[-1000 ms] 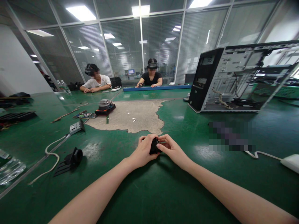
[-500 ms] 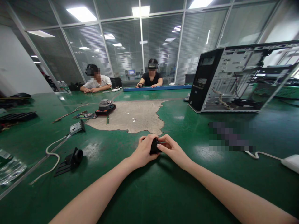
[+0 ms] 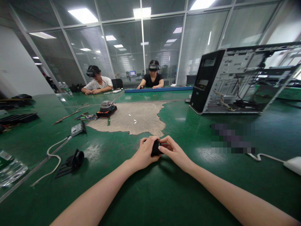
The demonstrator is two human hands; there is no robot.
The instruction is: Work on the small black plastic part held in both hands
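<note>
A small black blocky part [image 3: 155, 148] is held between my two hands, just above or on the green table [image 3: 150, 194]; its kind cannot be made out. My left hand [image 3: 146, 151] wraps round it from the left, thumb below and fingers over the top. From the right, my right hand [image 3: 172, 150] pinches its side with thumb and fingertips. Most of the part is covered by my fingers. Just beyond my hands lies a worn, bare beige patch [image 3: 141, 117] of the tabletop.
An opened computer case [image 3: 209, 84] stands at the right. Leftward lie a black bracket with a round end [image 3: 74, 161], a metal box with a cable [image 3: 77, 128], a cooler [image 3: 107, 108] and a plastic bottle [image 3: 14, 169]. Two people sit across, behind a blue bar [image 3: 160, 89].
Both hands keep their grip on the small black part in nearly the same place. The view has shifted only very slightly.
</note>
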